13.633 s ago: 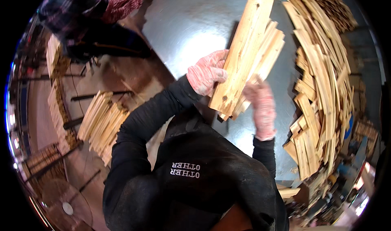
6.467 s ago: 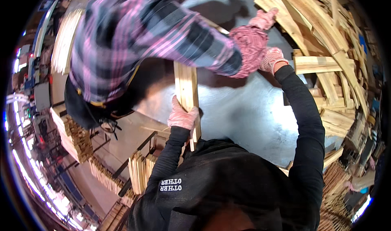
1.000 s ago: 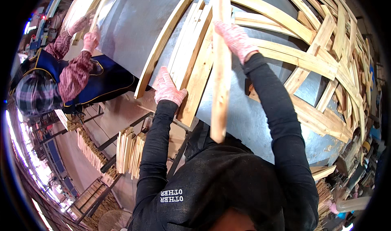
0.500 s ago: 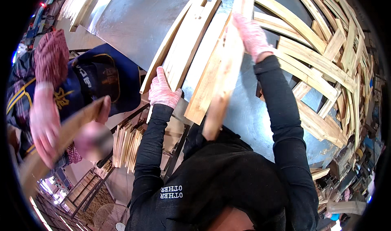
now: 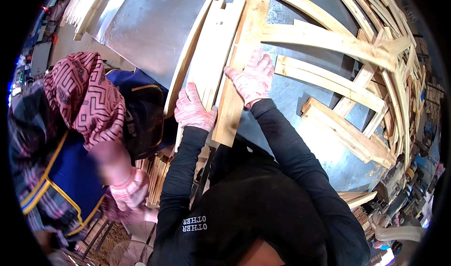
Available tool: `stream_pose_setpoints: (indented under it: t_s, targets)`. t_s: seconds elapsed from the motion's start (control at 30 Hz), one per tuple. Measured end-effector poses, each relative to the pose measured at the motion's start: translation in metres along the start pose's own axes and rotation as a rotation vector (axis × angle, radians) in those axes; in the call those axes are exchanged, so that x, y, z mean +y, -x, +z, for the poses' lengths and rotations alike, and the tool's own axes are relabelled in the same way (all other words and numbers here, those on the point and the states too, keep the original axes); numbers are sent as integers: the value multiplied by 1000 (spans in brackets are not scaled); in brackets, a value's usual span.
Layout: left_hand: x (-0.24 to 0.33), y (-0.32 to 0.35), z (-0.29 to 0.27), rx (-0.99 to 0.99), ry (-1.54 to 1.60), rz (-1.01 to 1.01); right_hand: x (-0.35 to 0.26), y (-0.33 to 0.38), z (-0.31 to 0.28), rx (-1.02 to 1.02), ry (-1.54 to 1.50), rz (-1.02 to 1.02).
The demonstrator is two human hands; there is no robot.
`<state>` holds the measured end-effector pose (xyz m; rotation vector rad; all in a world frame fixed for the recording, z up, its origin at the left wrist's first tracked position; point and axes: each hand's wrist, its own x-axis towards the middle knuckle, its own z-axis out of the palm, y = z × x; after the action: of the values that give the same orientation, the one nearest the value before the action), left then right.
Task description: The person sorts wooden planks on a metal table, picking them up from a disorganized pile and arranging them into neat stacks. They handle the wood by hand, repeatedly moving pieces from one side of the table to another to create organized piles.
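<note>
My left hand [image 5: 195, 109], in a pink-and-white knit glove, spans the near end of a row of pale wooden strips [image 5: 210, 54] on the metal table. Its fingers lie along the left side of the strips and its thumb is on the right, so it holds them. Beside that row, to the right, lies a wider wooden plank [image 5: 229, 118]. My right hand [image 5: 253, 80], in a matching glove, rests on this plank with fingers spread and thumb stretched toward the seam. A long curved strip [image 5: 191, 45] runs along the row's left side.
Curved wooden pieces [image 5: 329, 39] lie loosely across the table [image 5: 155, 26], piling up at the right. More strips [image 5: 89, 3] are stacked at the far left. A co-worker in a blue apron and a patterned pink head covering [image 5: 89, 97] is close on my left.
My right hand has moved left and nearer, from a blurred plank in motion to the plank beside the row. The co-worker has leaned closer; the curved piece in their hands is out of sight.
</note>
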<state>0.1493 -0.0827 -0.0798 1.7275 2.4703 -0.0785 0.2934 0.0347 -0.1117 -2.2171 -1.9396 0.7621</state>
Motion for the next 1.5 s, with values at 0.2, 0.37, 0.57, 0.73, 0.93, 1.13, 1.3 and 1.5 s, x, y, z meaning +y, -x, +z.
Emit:
stream_pose_setpoints:
  t_s: [0.2, 0.37, 0.57, 0.73, 0.93, 1.13, 1.3, 1.5]
  targets:
    - [11, -4, 4, -63, 117, -53, -1, 5, 3, -44, -306, -95]
    - [9, -7, 3, -23, 184, -74, 70, -18, -17, -181, -1402, 8]
    - [-11, -26, 3, -36, 292, 7, 10, -25, 21, -243, -724, -420]
    - [-11, -7, 11, 110, 187, 60, -17, -38, -16, -467, -62, -412]
    - [19, -18, 4, -47, 82, -95, 22, 4, 32, 220, -13, -361]
    - [-9, -40, 6, 37, 123, -53, 11, 64, 35, -25, 102, -411]
    - [-19, -53, -1, -30, 161, -29, 51, 53, 42, 160, -150, -371]
    - [1, -40, 2, -9, 191, -80, 76, 47, -16, -228, -1168, -48]
